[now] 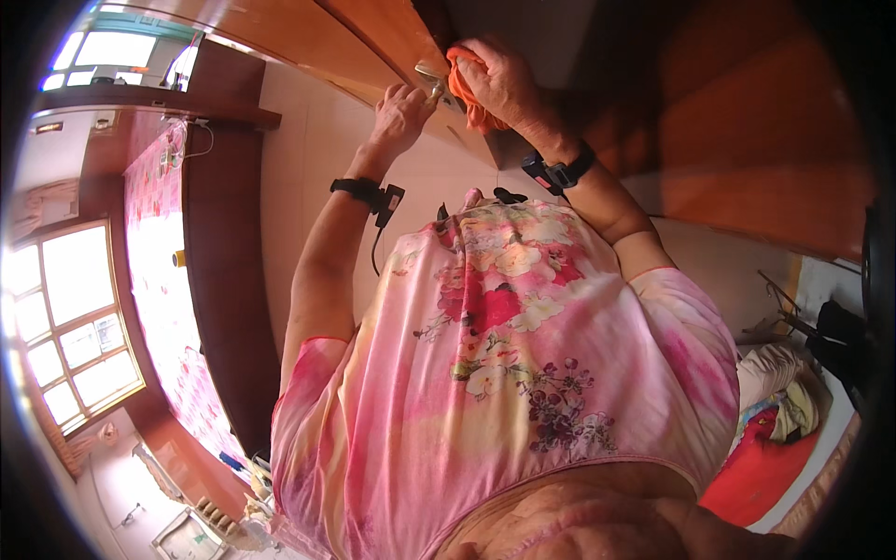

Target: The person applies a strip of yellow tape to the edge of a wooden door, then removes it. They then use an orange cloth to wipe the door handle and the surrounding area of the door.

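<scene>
My left hand [404, 120] is closed around a metal door handle [437, 91], on its left side. The handle sits near the edge of a brown wooden door [392, 42], and a second metal piece shows just above my fingers. In my right hand [505, 82] is a bunched orange cloth [470, 98], held close to the right of the handle, by the door's edge. Whether the cloth touches the door I cannot tell. Both wrists wear black straps with small devices.
Dark brown wooden panelling [749, 140] rises on the right. To the left stands a long dark wooden piece of furniture [224, 280] with a pink patterned cover [157, 210]. Windows [77, 329] are beyond it. Folded fabrics [777, 392] lie at the lower right.
</scene>
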Motion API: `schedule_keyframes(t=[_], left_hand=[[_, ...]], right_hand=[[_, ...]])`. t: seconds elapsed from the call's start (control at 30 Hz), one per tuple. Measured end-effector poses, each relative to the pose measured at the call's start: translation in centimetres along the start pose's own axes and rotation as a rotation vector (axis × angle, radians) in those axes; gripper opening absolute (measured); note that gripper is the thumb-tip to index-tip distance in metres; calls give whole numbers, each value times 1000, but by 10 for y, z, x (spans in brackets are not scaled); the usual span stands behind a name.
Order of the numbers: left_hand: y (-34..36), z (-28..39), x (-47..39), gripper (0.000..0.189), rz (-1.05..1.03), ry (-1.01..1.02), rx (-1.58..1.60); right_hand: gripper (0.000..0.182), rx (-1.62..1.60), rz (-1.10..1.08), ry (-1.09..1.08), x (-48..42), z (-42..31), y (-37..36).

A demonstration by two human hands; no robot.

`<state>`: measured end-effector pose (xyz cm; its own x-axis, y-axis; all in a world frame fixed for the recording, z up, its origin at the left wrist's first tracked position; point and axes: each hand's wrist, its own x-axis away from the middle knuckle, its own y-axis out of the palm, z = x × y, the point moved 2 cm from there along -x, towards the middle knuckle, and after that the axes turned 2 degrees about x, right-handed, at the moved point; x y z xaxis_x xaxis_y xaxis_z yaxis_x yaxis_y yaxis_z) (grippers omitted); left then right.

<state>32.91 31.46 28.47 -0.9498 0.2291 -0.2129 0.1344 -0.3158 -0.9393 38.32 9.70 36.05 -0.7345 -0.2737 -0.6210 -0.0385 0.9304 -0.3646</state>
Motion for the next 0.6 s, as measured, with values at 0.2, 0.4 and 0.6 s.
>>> schedule_keyframes(t=[0.2,0.4,0.6], left_hand=[[10,-11,-2,25,-7,-33,21],[6,-4,-6,24,6,-31,30],[6,-10,2,35,-41,-57,-33]], right_hand=[[22,-191,0,128,-26,-26,-9],[21,-306,75,298,-33,-32,7],[18,-591,258,132,-35,-35,19]])
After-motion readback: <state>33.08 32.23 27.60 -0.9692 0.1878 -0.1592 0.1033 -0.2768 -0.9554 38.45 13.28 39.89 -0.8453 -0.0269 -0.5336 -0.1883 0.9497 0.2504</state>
